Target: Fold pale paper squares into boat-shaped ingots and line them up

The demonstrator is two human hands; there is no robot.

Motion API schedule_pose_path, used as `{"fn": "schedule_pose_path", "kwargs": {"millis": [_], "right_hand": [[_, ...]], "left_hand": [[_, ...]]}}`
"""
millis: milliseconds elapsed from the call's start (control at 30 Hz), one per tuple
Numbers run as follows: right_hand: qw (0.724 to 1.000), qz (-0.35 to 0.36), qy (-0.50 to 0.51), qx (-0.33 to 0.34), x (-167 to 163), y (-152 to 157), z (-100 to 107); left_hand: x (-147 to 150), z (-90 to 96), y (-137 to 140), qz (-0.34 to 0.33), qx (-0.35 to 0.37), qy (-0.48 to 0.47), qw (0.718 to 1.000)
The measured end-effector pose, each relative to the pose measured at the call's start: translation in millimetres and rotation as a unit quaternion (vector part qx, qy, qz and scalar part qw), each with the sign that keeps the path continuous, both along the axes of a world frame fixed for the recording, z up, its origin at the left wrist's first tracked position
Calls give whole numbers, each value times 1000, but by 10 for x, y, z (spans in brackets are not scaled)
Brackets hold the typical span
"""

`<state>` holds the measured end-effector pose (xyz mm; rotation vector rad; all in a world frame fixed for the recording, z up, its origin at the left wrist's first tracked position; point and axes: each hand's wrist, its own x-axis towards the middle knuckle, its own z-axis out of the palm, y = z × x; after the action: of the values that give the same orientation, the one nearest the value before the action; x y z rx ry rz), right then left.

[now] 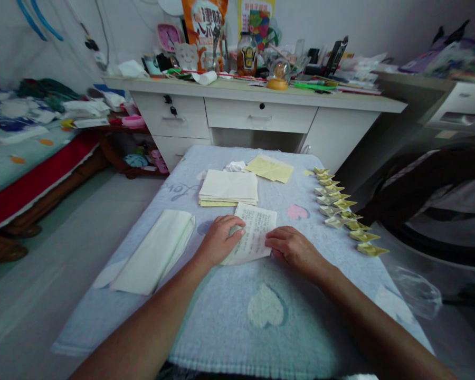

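A sheet of paper with rows of handwriting (255, 232) lies on the cloth-covered table in front of me, slightly turned. My left hand (220, 237) is curled over its left edge, thumb and fingertips resting on the sheet. At the right edge, my right hand (291, 248) grips the same sheet between thumb and bent fingers. Just beyond it sits a stack of pale paper (228, 186), with yellowish sheets at the bottom. A folded white-green bundle (156, 253) lies to the left of my left hand. Several folded yellowish paper boats (342, 203) stand in rows along the right side.
Yellow sheets (269, 168) and a crumpled white tissue (235, 167) lie at the table's far end. Behind stands a white desk (261, 113) crowded with jars, a pink clock (168, 37) and pens. A bed (27, 158) is on the left, a front-loading washing machine (455, 121) on the right.
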<state>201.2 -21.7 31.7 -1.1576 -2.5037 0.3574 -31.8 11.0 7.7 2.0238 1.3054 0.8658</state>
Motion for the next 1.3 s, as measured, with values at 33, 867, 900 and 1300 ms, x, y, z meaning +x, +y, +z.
{"fn": "schedule_pose_path", "kwargs": {"millis": [33, 867, 900, 1300], "right_hand": [[1000, 12, 2, -5, 38, -6, -2], [932, -257, 216, -133, 93, 28, -269], [935, -262, 204, -126, 89, 24, -264], [950, -294, 101, -31, 54, 36, -375]], "left_hand": [[-4, 28, -5, -4, -18, -33, 999], [128, -107, -57, 2, -204, -261, 944], [123, -102, -66, 18, -188, -234, 954], [123, -87, -62, 87, 25, 125, 988]]}}
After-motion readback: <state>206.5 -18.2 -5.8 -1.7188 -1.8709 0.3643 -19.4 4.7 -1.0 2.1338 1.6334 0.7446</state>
